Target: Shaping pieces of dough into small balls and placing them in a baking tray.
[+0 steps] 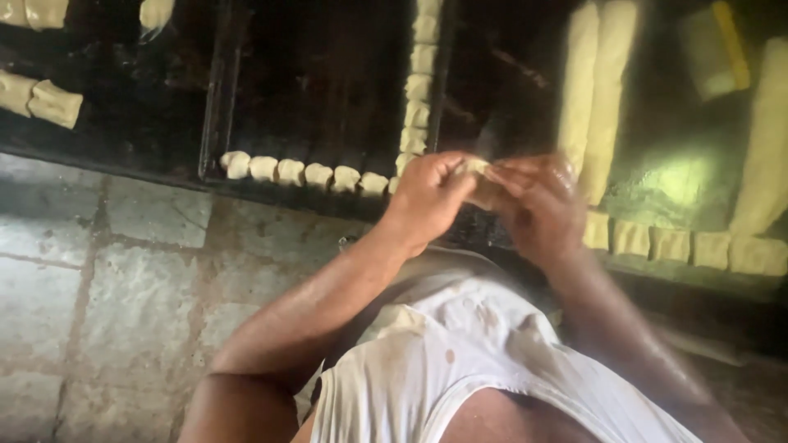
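Observation:
My left hand (428,195) and my right hand (535,205) meet above the near edge of a dark baking tray (328,82). Both pinch one small pale piece of dough (476,167) between their fingertips. On the tray, several shaped dough pieces (304,173) sit in a row along its near edge. Another line of dough pieces (420,82) runs up its right side. To the right, long dough strips (593,90) lie on a dark shiny work surface (665,172), with several cut dough squares (681,246) in a row below them.
A second dark tray (123,90) at the far left holds a few dough pieces (41,98). A yellowish block (716,49) lies at the top right. Grey stone floor tiles (98,295) fill the lower left. My white shirt (476,369) covers the bottom centre.

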